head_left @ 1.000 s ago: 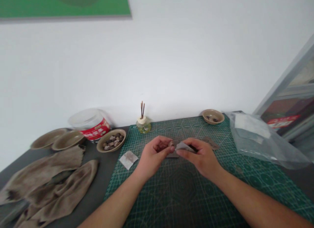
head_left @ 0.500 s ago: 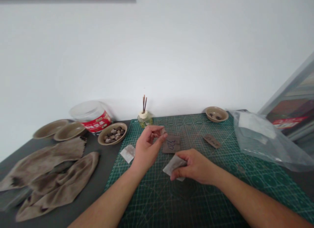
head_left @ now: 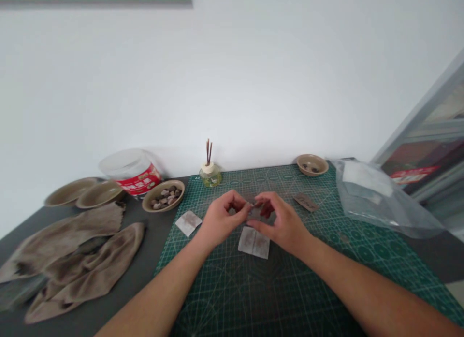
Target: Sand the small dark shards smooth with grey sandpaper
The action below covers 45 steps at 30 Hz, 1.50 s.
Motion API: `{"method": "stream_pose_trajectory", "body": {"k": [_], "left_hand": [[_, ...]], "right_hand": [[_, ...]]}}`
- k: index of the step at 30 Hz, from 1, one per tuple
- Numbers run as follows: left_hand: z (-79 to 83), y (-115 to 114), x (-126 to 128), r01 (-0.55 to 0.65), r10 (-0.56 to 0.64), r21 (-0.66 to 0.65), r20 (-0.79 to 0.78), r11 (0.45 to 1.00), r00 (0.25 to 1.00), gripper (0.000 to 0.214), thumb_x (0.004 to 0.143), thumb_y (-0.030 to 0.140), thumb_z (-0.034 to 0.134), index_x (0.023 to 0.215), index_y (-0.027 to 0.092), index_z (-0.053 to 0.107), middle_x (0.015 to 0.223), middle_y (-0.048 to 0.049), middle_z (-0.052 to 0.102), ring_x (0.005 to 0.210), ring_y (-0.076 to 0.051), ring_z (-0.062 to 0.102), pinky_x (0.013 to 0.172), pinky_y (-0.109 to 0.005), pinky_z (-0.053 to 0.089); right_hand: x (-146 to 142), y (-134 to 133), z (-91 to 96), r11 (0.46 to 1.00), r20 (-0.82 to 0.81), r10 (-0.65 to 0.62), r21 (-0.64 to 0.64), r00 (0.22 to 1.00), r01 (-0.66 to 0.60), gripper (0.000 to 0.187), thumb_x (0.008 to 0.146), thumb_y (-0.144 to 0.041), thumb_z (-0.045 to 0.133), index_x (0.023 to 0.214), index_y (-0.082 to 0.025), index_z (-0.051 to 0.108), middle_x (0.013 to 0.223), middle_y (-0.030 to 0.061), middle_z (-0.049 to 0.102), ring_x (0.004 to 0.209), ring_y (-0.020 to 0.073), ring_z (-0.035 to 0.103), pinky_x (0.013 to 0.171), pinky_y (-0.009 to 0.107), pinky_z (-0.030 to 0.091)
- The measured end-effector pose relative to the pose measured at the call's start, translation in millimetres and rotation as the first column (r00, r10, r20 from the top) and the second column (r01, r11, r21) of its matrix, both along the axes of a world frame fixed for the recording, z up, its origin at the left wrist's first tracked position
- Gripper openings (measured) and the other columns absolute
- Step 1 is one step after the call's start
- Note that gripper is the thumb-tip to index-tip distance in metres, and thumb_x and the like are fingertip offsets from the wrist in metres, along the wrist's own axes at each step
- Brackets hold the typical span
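Note:
My left hand (head_left: 222,217) and my right hand (head_left: 281,223) meet over the green cutting mat (head_left: 290,288), fingertips pinched together around a small stone that is mostly hidden between them. Just below the hands a grey square pad (head_left: 254,242) lies flat on the mat. Behind my fingers a dark brown card (head_left: 258,212) shows only in part. A second grey pad (head_left: 188,223) lies at the mat's left edge.
A bowl of small stones (head_left: 163,200) stands to the left beside two empty bowls (head_left: 83,195) and a tipped plastic tub (head_left: 131,173). Brown cloths (head_left: 72,252) lie at far left. A reed diffuser (head_left: 209,173), another bowl (head_left: 312,165), a brown tag (head_left: 305,201) and a clear plastic bag (head_left: 377,199) are further back and right.
My right hand has let go of the grey pad, which now lies on the mat, and has risen to join my left hand at the small stone.

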<state>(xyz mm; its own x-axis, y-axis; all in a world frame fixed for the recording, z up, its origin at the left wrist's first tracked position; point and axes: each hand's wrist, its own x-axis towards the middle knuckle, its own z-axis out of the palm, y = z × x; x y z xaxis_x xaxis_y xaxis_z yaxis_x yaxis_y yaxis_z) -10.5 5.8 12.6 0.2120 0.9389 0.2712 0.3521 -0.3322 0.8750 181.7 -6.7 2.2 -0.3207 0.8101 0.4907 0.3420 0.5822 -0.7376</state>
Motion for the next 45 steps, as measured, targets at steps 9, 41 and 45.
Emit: {"method": "stream_pose_trajectory", "body": {"k": [9,41,45], "left_hand": [[3.2,0.8,-0.2,0.193,-0.192,-0.096,0.021,0.976,0.981,0.017,0.089,0.032,0.058,0.08,0.017,0.058,0.074,-0.0001,0.062,0.071,-0.014,0.058,0.065,-0.024,0.045],[12.9,-12.9,-12.9,0.268,-0.354,-0.24,-0.748,0.933,0.561,0.01,0.077,0.027,0.061,0.087,0.025,0.062,0.104,-0.0046,0.056,0.112,-0.033,0.045,0.097,-0.067,0.027],[11.2,-16.3,-11.6,0.223,-0.329,-0.245,-0.778,0.944,0.536,0.017,0.078,0.024,0.057,0.092,0.027,0.064,0.111,-0.007,0.052,0.118,-0.035,0.043,0.099,-0.068,0.026]], "right_hand": [[5.9,6.5,4.2,0.997,0.072,0.02,0.07,0.997,-0.025,0.018,0.084,-0.018,0.066,0.101,-0.024,0.064,0.092,0.0019,0.063,0.081,0.0148,0.061,0.075,0.027,0.05],[3.8,2.2,-8.5,0.951,0.505,0.311,-0.165,0.805,-0.263,0.007,0.073,-0.018,0.067,0.079,-0.02,0.071,0.083,0.0007,0.065,0.078,0.0158,0.06,0.072,0.024,0.042],[5.2,1.9,-13.1,0.935,0.489,0.355,-0.181,0.797,-0.305,0.008,0.071,-0.019,0.068,0.078,-0.02,0.071,0.084,0.0003,0.065,0.076,0.015,0.06,0.069,0.023,0.041]]}}
